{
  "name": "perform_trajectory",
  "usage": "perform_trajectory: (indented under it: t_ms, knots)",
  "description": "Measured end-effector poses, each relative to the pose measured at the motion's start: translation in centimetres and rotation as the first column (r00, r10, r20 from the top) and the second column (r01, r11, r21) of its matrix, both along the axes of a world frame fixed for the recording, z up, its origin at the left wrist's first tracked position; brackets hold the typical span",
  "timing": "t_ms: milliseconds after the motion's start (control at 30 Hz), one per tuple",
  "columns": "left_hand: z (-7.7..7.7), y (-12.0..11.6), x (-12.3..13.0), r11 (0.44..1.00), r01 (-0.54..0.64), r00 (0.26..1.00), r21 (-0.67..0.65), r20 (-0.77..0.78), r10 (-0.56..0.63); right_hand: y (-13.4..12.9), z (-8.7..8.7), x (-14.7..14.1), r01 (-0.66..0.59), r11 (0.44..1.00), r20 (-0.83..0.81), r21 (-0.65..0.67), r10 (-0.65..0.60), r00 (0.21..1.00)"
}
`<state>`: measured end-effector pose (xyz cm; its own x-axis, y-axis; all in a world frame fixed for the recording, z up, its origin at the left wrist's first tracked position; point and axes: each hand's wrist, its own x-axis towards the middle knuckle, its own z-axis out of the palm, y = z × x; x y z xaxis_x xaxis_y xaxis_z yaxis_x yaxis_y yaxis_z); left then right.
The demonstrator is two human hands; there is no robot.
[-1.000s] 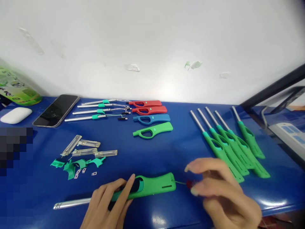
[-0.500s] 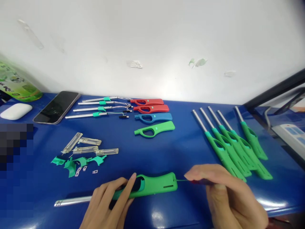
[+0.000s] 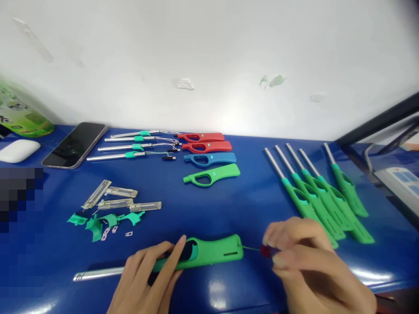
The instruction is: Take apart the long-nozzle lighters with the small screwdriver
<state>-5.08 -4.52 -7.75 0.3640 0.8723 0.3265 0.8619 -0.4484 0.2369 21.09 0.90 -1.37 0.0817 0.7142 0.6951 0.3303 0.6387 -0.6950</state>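
Note:
My left hand (image 3: 144, 274) is closed round the front of a green long-necked lighter (image 3: 218, 250), which lies on its side with its metal tube pointing left. My right hand (image 3: 316, 272) pinches a thin-shafted tool with a red handle end (image 3: 266, 251). Its slim shaft reaches the hole at the butt of the lighter; whether the tip sits inside cannot be made out. Most of the tool's handle is hidden by my fingers. Left of the lighter lie several teal triggers (image 3: 94, 227) and clear fuel tanks (image 3: 145, 206), with small white clips (image 3: 128, 234).
Several finished-looking green lighters (image 3: 314, 209) lie at the right. Farther back are red, blue and green handle shells (image 3: 212, 173) and metal tubes with wires (image 3: 114, 157). A phone (image 3: 75, 146), a white case (image 3: 19, 150) and a bottle (image 3: 24, 113) stand back left, before a white wall (image 3: 225, 52).
My right hand has shifted its fingers on the tool and its fingertips have moved slightly right. The tool's shaft now slants more. The left hand and the lighter have stayed nearly in place.

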Motion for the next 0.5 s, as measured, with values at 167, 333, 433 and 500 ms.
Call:
perform_trajectory:
  t_ms: [167, 333, 433, 500]
  knots:
    - [0.2, 0.4, 0.0, 0.999, 0.019, 1.000, 0.028, 0.001, -0.019, 0.1, -0.2, -0.2, 0.042, 0.996, -0.038, -0.079, -0.045, 0.998]
    - [0.3, 0.5, 0.1, 0.999, 0.016, 1.000, 0.050, -0.001, -0.016, -0.1, -0.5, 0.0, 0.014, 1.000, -0.021, -0.009, -0.015, 1.000]
    - [0.2, 0.4, 0.1, 0.999, 0.015, 1.000, 0.046, -0.001, -0.015, -0.2, -0.5, -0.5, 0.021, 0.999, -0.027, -0.043, -0.022, 0.999]
    - [0.2, 0.3, 0.1, 0.999, 0.015, 1.000, 0.044, 0.002, -0.015, -0.2, -0.5, -1.0, 0.036, 0.999, -0.048, -0.026, -0.037, 0.998]
